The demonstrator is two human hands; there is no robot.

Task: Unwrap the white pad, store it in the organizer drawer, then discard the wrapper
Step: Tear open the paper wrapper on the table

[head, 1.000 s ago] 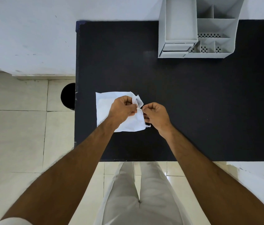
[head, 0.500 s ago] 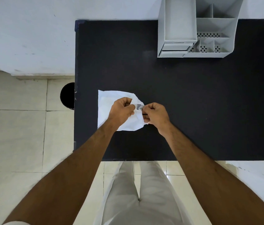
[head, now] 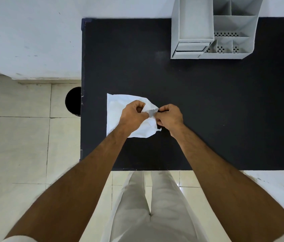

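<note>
Left hand (head: 134,114): fingers curled, pinching the right edge of the white wrapper (head: 118,112).
Right hand (head: 170,117): fingers curled, pinching the same crumpled edge just beside the left hand.
Wrapper: flat on the black bench (head: 207,105) near its left side, its right end lifted and creased between the hands.
Pad: cannot tell it apart from the wrapper.
Organizer (head: 212,28): grey, at the far edge of the bench, well apart from the hands; its small drawer (head: 190,48) sits low on the front left.
Bin (head: 73,101): dark and round, on the floor just beside the left edge of the bench.
</note>
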